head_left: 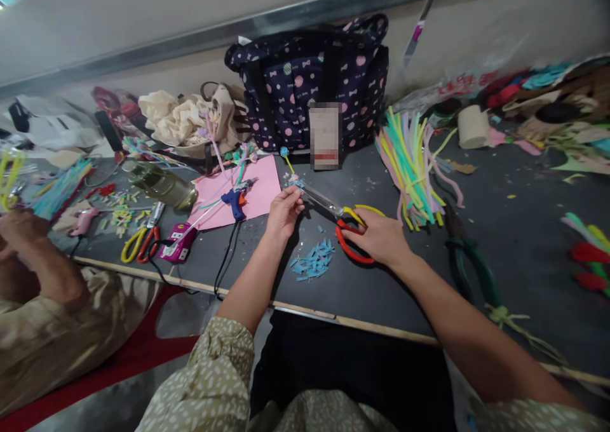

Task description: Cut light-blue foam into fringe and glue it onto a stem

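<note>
My right hand (384, 236) is wrapped round the handles of scissors (350, 219), one loop yellow and the other red. Their metal blades point left, the tips close to my left fingers. With finger and thumb pinched together, my left hand (284, 213) has a small blue fuzzy piece (296, 182) at its fingertips; its exact shape is too small to tell. Short cut blue pieces (314, 260) lie in a loose pile on the dark table (267, 273) below the blades. Just beyond my left hand lies a yellow stem with a blue ball (284, 152) at its end.
A blue glue gun (234, 202) rests on pink paper (262, 187) at left, near a bottle (164, 184). A dotted bag (314, 89) stands behind. Right are a bundle of pipe cleaners (412, 171) and green-handled pliers (469, 257). Another person's hand (21, 232) is at far left.
</note>
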`<state>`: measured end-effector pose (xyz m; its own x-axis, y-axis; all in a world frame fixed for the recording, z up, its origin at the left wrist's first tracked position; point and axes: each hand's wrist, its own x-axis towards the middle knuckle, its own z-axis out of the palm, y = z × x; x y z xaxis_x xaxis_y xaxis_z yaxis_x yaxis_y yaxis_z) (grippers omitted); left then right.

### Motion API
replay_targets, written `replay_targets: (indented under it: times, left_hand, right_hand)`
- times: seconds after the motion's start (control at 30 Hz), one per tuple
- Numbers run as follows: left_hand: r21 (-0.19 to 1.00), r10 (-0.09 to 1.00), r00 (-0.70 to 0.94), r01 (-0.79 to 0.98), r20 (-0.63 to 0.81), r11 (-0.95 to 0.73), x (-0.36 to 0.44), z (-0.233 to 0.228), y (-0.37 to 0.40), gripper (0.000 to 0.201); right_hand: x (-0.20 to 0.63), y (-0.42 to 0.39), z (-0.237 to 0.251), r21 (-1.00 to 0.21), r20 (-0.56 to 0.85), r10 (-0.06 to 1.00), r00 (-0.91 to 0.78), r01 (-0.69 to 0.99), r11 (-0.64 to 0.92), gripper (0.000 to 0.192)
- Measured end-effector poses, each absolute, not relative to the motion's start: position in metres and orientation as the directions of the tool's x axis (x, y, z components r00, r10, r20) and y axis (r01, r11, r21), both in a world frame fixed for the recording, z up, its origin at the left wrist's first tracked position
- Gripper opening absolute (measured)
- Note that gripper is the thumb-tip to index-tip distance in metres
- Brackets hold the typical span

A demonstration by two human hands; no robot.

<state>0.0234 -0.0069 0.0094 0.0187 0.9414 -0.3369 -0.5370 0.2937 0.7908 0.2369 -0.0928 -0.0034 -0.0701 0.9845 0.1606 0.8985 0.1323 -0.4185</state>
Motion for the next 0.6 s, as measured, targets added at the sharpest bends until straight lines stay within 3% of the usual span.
replay_targets:
  times: [0.33,0.6]
  left_hand:
    - [0.809,0.953,-0.002,-0.530,-0.302,0.256,0.0238,0.0081,-0.0064,0.023]
    - [0.775,0.929,0.037,-0.540,-0.369,0.330,0.0229,0.0092,-0.0056,0.023]
  right_hand:
    - [0.2378,-0.0920,-0.0074,-0.408,0.174,0.982,-0.073,0.902,0.140,0.037]
    - [0.2376,-0.0930,-0.0075,-0.437,0.256,0.963,-0.078,0.880,0.187,0.038]
